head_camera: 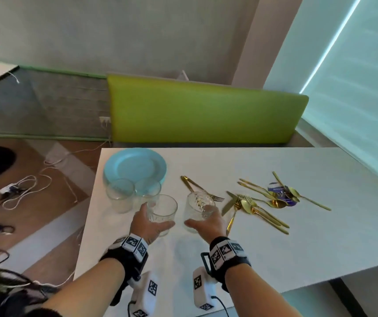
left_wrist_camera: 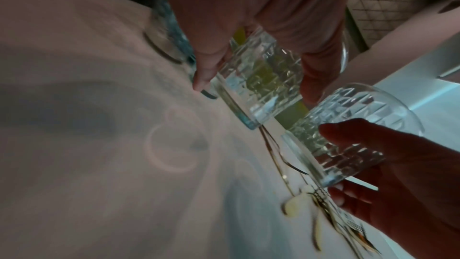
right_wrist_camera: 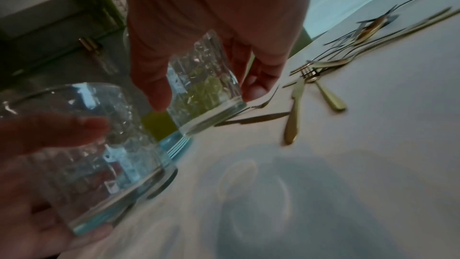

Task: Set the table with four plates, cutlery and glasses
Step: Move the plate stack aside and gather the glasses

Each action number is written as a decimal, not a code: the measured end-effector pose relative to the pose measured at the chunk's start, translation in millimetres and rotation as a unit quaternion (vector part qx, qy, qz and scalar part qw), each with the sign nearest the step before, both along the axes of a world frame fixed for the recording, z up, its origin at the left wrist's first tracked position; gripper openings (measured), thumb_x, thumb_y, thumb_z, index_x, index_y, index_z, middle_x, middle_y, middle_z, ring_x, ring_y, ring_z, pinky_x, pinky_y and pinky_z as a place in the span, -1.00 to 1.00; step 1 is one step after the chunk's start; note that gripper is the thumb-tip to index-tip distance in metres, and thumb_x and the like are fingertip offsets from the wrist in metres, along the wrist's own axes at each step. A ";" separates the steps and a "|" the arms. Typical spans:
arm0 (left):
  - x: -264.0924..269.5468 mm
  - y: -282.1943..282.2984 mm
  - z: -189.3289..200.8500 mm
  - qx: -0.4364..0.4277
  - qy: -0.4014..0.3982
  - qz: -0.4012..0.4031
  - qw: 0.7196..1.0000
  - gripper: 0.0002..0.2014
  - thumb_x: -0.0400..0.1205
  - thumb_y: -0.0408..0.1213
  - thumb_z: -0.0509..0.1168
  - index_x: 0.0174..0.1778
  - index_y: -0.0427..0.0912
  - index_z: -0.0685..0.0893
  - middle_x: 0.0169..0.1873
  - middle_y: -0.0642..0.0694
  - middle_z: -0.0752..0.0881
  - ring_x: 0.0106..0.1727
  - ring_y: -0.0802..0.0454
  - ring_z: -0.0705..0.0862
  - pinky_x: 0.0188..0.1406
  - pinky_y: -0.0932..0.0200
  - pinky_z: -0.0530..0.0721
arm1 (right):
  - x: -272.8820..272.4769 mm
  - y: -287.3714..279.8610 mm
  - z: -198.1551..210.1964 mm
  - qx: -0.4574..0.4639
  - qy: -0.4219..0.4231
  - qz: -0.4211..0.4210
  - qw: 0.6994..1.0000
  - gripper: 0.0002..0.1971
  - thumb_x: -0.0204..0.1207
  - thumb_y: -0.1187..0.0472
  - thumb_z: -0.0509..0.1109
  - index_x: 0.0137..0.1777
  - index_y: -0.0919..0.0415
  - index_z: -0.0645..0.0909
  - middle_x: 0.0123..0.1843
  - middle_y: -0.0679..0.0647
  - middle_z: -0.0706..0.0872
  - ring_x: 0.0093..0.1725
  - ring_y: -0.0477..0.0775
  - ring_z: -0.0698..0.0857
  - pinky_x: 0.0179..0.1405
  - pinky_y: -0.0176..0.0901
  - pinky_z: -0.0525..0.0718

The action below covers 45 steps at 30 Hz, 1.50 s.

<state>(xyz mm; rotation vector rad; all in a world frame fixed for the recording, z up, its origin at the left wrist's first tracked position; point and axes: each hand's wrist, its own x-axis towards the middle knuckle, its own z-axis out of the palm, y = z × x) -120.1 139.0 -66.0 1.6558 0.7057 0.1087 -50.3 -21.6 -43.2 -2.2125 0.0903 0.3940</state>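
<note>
My left hand (head_camera: 158,216) grips a clear cut-pattern glass (head_camera: 162,210) round its side, thumb on the near wall. My right hand (head_camera: 202,217) grips a second such glass (head_camera: 198,205), tilted slightly. Both glasses seem to hang just above the white table (head_camera: 275,248). In the left wrist view the left hand (left_wrist_camera: 257,88) wraps its glass (left_wrist_camera: 259,74); the right wrist view shows the right hand (right_wrist_camera: 209,95) round its glass (right_wrist_camera: 206,86). Two more glasses (head_camera: 120,195) (head_camera: 148,187) stand by a stack of blue plates (head_camera: 135,167). Gold cutlery (head_camera: 263,202) lies in a loose pile to the right.
A gold fork and knife (head_camera: 197,188) lie just behind the right-hand glass. A green bench back (head_camera: 201,115) runs along the table's far edge. Cables (head_camera: 27,191) lie on the floor at left. The table's left edge is close to the standing glasses.
</note>
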 end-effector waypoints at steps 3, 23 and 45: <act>-17.1 23.6 -8.9 0.013 0.007 0.031 0.999 0.16 -0.18 0.02 0.60 0.43 -0.20 0.46 0.40 -0.23 0.57 0.43 -0.13 0.53 0.42 -0.02 0.50 | -9.4 23.1 -7.1 -0.017 0.004 0.043 0.999 -0.21 0.18 0.06 0.67 0.40 0.11 0.42 0.35 0.07 0.59 0.34 0.07 0.56 0.31 -0.17 0.50; -51.0 77.0 -44.6 0.023 0.021 0.093 0.995 -0.05 0.18 -0.43 0.68 0.50 -0.18 0.39 0.40 -0.20 0.55 0.45 -0.09 0.51 0.42 0.06 0.46 | -34.7 89.7 -45.1 -0.064 0.000 0.157 0.985 -0.21 0.20 0.06 0.65 0.42 0.13 0.38 0.33 0.01 0.60 0.34 0.07 0.54 0.29 -0.21 0.49; -47.2 72.4 -33.0 0.043 0.071 0.114 0.990 -0.03 0.22 -0.34 0.66 0.52 -0.18 0.30 0.42 -0.20 0.54 0.43 -0.15 0.52 0.37 0.09 0.46 | -28.4 97.1 -51.5 -0.041 0.021 0.147 0.988 -0.14 0.18 0.12 0.67 0.48 0.08 0.34 0.34 0.13 0.60 0.36 0.13 0.55 0.34 -0.12 0.56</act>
